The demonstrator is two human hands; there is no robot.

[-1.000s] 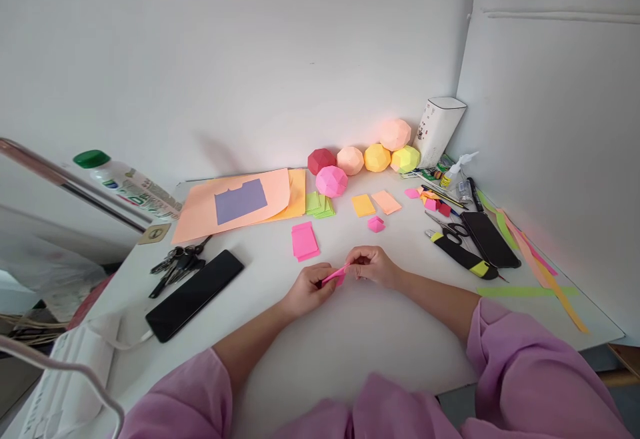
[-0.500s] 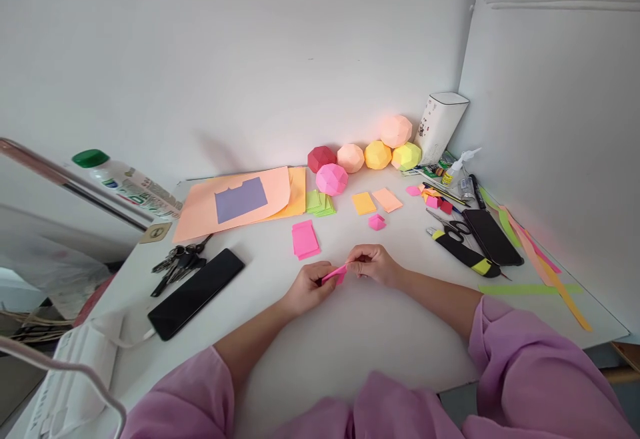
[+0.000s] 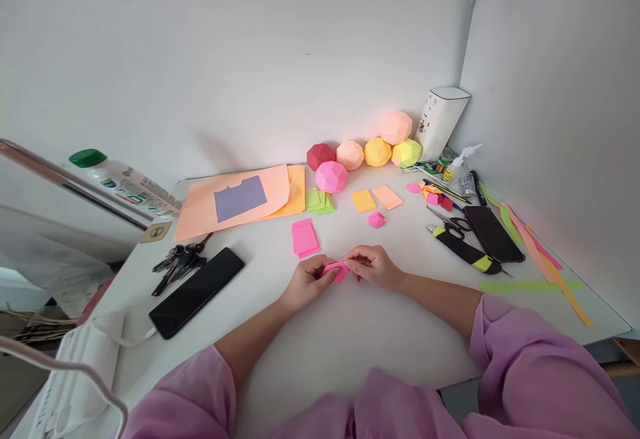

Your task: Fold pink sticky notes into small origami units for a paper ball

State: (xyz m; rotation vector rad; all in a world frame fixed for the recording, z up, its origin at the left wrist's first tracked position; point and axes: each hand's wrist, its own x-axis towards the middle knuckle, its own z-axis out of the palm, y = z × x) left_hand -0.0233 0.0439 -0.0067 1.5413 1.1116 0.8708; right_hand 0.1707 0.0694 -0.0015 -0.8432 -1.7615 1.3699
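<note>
Between my hands is a small piece of pink paper (image 3: 341, 272), partly folded, held a little above the white table. My left hand (image 3: 309, 283) pinches its left end between thumb and fingers. The fingertips of my right hand (image 3: 374, 267) are closed on its right edge. Just beyond them lies a stack of pink paper rectangles (image 3: 305, 237). A small folded pink paper piece (image 3: 377, 219) sits behind my right hand. Farther back are an orange paper stack (image 3: 363, 201), a peach paper stack (image 3: 387, 197) and green paper pieces (image 3: 320, 201).
Several faceted paper balls, one a pink ball (image 3: 331, 177), stand by the wall. Scissors (image 3: 450, 222), a utility knife (image 3: 465, 250) and a phone (image 3: 494, 233) lie right, beside paper strips (image 3: 530, 286). Left are keys (image 3: 183, 262), a black power bank-like slab (image 3: 197, 293) and peach sheets (image 3: 200, 212).
The pink paper has turned slightly in my fingers and shows more of its face. My left thumb has shifted along it; both hands keep their place.
</note>
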